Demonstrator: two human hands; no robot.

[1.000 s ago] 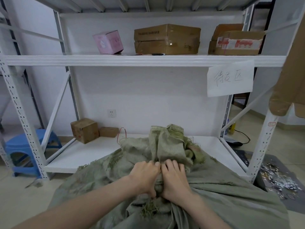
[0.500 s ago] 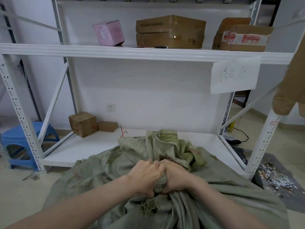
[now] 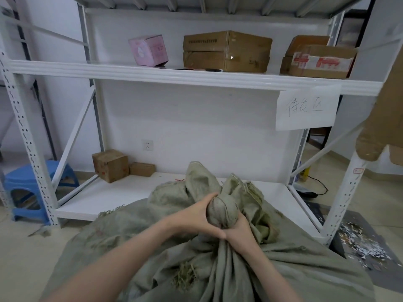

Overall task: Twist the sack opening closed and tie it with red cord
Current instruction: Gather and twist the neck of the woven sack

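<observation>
Facing a white rack (image 3: 196, 77). On the floor (image 3: 26, 258) before its lower shelf (image 3: 130, 192), a bulging green sack (image 3: 305, 271). Opening gathered into a tight twisted neck (image 3: 222, 211). Gripped from the side by left hand (image 3: 196, 216), fingers (image 3: 207, 199) curled round it; clamped from below by right hand (image 3: 239, 233), likewise wrapped. Twisting step, seemingly near done. Next: hold the twist one-handed, reach for red cord (image 3: 178, 180), apparently that faint strand behind the sack.
</observation>
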